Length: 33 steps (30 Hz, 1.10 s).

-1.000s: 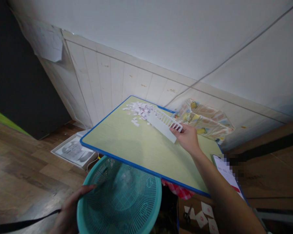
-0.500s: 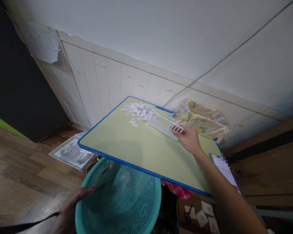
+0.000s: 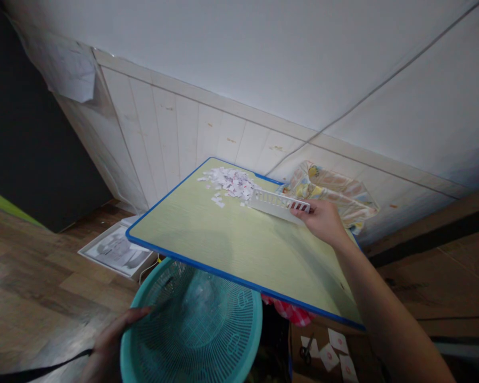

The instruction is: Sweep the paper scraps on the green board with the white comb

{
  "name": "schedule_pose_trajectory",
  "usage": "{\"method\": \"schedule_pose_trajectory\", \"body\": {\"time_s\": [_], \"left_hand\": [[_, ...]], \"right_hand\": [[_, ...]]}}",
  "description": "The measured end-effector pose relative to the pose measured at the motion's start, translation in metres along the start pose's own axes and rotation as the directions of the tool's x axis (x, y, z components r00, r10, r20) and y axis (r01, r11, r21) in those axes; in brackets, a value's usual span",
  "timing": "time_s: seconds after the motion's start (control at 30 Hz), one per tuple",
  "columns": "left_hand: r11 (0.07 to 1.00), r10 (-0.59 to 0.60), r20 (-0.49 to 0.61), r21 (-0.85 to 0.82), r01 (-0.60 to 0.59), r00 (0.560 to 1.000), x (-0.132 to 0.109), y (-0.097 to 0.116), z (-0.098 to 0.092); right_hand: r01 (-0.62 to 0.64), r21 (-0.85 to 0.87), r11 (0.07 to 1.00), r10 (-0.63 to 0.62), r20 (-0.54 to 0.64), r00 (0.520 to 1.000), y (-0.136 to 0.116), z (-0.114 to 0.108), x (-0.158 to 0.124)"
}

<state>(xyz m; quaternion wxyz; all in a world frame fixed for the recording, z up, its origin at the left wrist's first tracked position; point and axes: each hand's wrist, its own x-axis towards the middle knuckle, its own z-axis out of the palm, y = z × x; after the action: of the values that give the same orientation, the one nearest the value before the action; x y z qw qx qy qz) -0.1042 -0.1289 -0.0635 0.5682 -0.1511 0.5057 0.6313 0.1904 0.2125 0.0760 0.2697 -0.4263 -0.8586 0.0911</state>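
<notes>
My right hand [image 3: 323, 219] is closed around one end of a long white slotted plastic piece [image 3: 277, 205], perhaps a narrow organizer tray. Its far end touches the edge of a pile of small white paper scraps [image 3: 231, 181] on the yellow-green tabletop [image 3: 231, 244]. A few loose scraps lie just in front of the pile. At the lower left, my left hand [image 3: 117, 332] grips the rim of a teal plastic basket [image 3: 249, 319], its thumb over the inside. The basket hangs below the table's front edge, with a clear plastic bag [image 3: 201, 292] inside.
Patterned cloth [image 3: 331, 191] lies at the table's back right, against the white panelled wall [image 3: 175, 122]. A shallow white box [image 3: 120, 250] sits on the wooden floor to the left. Below right are scissors [image 3: 306, 352] and several white cards [image 3: 329, 356]. Cardboard [image 3: 443, 276] stands at the right.
My right hand and the white slotted piece have moved right along the tabletop. My forearm now covers the white sheet at the table's right edge. The basket and left hand have shifted slightly left.
</notes>
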Motion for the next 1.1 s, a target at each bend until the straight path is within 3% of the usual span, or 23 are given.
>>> {"method": "schedule_pose_trajectory", "body": {"time_s": [0.23,0.37,0.47,0.7,0.93,1.1], "left_hand": [[0.997,0.026,-0.016,0.070,-0.025,1.000,-0.005,0.001,0.006],[0.997,0.036,-0.014,0.074,-0.035,0.999,-0.006,0.002,0.007],[0.997,0.023,-0.004,0.080,-0.022,1.000,-0.004,0.001,0.005],[0.995,0.046,0.000,0.086,-0.046,0.999,-0.005,0.001,0.005],[0.995,0.024,0.019,0.092,-0.025,1.000,0.004,-0.003,-0.003],[0.997,-0.001,0.014,0.071,0.000,1.000,0.008,-0.004,-0.006]], "right_hand": [[0.026,-0.020,0.999,-0.026,0.033,0.999,-0.015,0.004,0.004],[0.033,-0.049,0.998,-0.028,0.099,0.995,-0.015,-0.009,0.004],[0.014,-0.065,0.998,-0.009,0.076,0.997,-0.013,-0.016,0.007],[0.050,-0.037,0.998,-0.046,0.104,0.994,-0.028,-0.003,0.020],[0.081,-0.089,0.993,-0.071,0.112,0.991,-0.024,-0.024,0.018],[0.027,-0.039,0.999,-0.024,0.062,0.998,-0.028,-0.010,0.024]]}}
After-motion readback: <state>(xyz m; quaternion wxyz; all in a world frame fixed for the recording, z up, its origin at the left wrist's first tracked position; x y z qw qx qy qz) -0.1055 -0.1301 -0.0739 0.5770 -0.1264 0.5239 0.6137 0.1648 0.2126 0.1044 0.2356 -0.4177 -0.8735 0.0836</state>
